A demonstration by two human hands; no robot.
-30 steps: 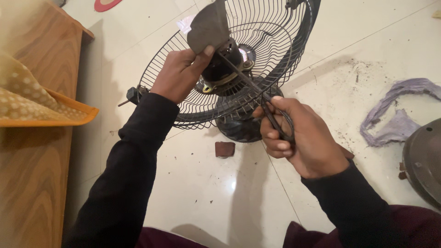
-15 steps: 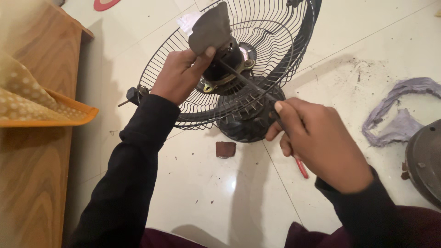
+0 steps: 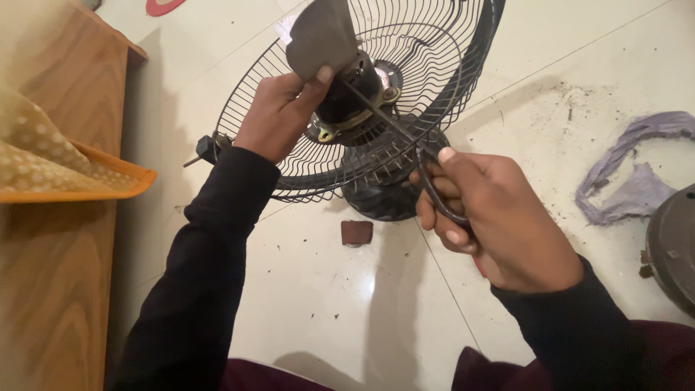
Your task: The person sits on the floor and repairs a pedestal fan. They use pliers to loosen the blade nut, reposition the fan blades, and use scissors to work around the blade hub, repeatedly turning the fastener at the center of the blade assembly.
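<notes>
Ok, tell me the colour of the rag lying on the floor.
Pale purple rag, clearest in the head view.

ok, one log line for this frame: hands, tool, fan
left hand: grips grey fan blade | right hand: holds pliers, tip at motor hub | wire guard: on tiled floor

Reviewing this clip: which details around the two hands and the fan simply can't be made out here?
Head view only:
- Tool tip: lost against the dark motor hub.
- Tool handles: covered by the right hand.
- Fan guard top: cut by the upper edge.
- Grey blade: top cut off, base covered by the left hand.
- Round grey thing: cut by the right edge.
</notes>
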